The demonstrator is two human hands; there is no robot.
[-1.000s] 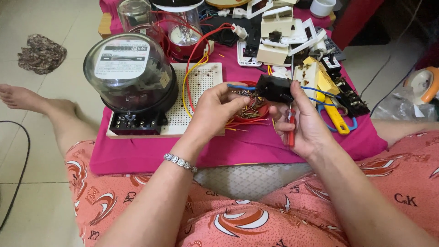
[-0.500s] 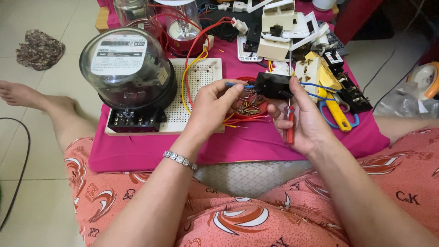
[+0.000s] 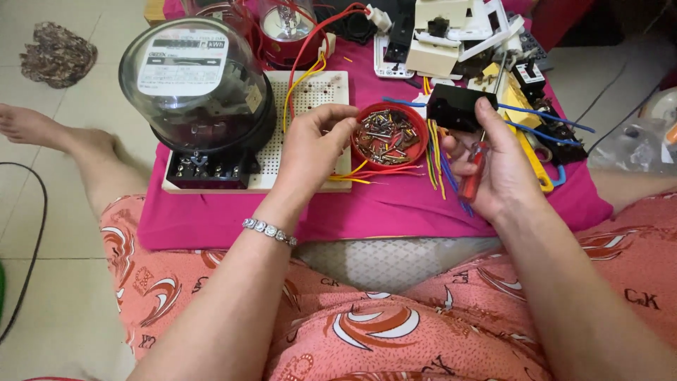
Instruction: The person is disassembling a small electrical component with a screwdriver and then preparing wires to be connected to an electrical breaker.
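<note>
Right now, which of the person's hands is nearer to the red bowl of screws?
Left. The left hand has fingertips at the rim of the red bowl of screws; the right hand is beside it, apart, holding a red-handled screwdriver.

This is looking like a home turned into a makeshift electrical workbench. A person is sitting on a pale tiled floor (image 3: 42, 282) in patterned pink house clothes, barefoot, legs stretching around a low surface that a magenta cloth (image 3: 233, 219) is covering. Electrical parts are crowding it: a glass-domed electricity meter (image 3: 194, 77) standing on a perforated white board (image 3: 310, 99) at the left edge, switches and sockets (image 3: 451, 32) lying along the far edge, a red bowl of screws (image 3: 389, 136) sitting mid-cloth.
</note>
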